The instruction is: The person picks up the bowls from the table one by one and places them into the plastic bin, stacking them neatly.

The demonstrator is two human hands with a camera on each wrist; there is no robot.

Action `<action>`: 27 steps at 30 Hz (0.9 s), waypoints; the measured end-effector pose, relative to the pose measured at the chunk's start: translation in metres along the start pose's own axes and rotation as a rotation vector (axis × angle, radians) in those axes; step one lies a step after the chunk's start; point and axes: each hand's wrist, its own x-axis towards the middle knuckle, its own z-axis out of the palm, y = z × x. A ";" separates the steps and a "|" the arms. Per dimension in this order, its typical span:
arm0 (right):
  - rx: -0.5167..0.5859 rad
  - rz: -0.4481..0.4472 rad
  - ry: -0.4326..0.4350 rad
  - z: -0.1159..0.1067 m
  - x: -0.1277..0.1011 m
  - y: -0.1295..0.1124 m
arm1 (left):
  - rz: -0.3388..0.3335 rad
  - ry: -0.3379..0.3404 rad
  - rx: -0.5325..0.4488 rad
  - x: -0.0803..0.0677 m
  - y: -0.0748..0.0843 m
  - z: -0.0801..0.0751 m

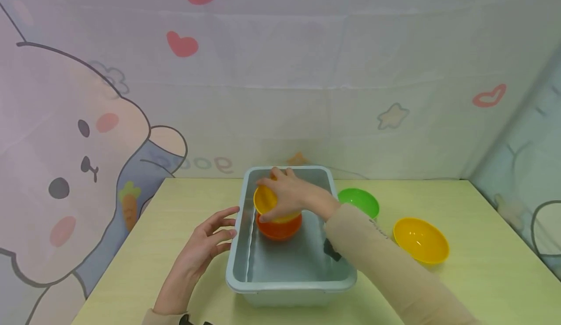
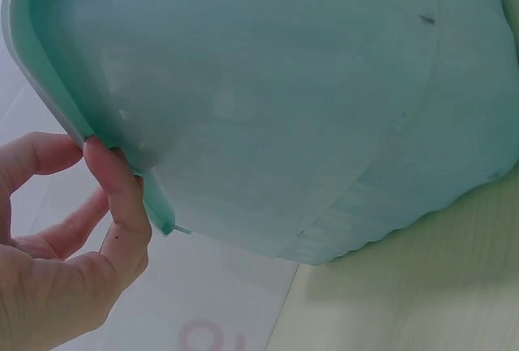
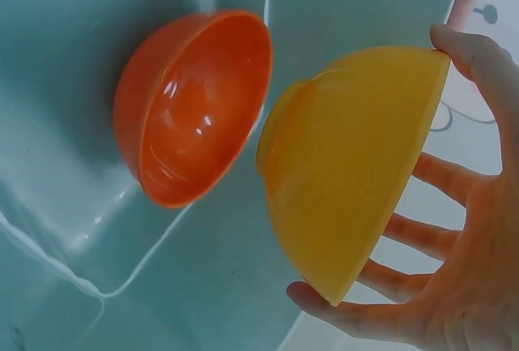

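My right hand (image 1: 285,196) spans a yellow bowl (image 3: 349,164), with the thumb and fingers on opposite parts of its rim. The bowl is tilted, its foot towards an orange bowl (image 3: 195,108), with a gap between the two in the right wrist view. The orange bowl sits inside a grey-blue plastic basin (image 1: 293,286), near its left wall. At the basin's left side, my left hand (image 1: 203,239) touches the rim with its fingertips, the fingers spread and slightly bent. In the left wrist view, the left hand's fingertips rest at the rim's edge.
Right of the basin, a green bowl (image 1: 359,202) stands on the pale wooden table (image 1: 197,196), partly hidden by the right arm. Nearer the front right is another yellow bowl (image 1: 420,240). A printed cloth (image 1: 280,71) hangs behind the table.
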 end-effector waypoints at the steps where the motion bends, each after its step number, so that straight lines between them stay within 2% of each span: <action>1: 0.003 0.003 -0.001 0.001 0.001 0.000 | 0.000 0.001 -0.001 0.000 0.000 0.000; 15: 0.018 0.060 0.023 0.018 0.017 0.004 | 0.006 -0.005 -0.004 0.001 0.000 0.000; 27: 0.053 0.113 -0.014 0.034 0.025 0.008 | 0.014 -0.011 -0.009 0.001 -0.002 -0.001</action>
